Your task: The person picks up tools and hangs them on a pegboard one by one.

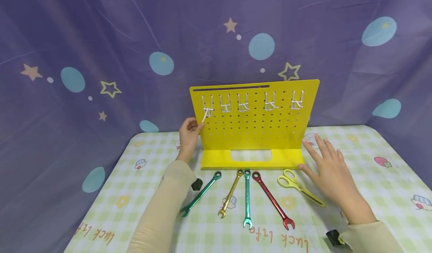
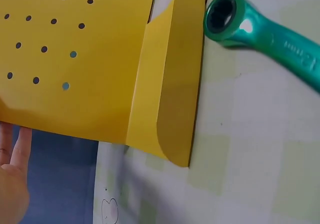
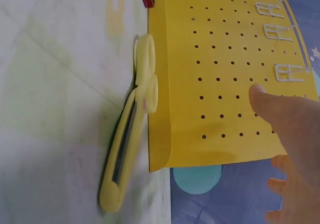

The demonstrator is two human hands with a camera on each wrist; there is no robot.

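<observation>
Sleeved arms forward, right hand splayed beside pegboard

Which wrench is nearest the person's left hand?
The leftmost green wrench, closest to the left hand; the other green one, gold one and red one lie farther right.

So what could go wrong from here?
If the left hand jolts the yellow pegboard at its side edge, the leftmost white hook might slip out. Should the board slide forward, its base could push the wrenches lying just in front of it. The open right hand might also knock the yellow scissors beside it.
</observation>
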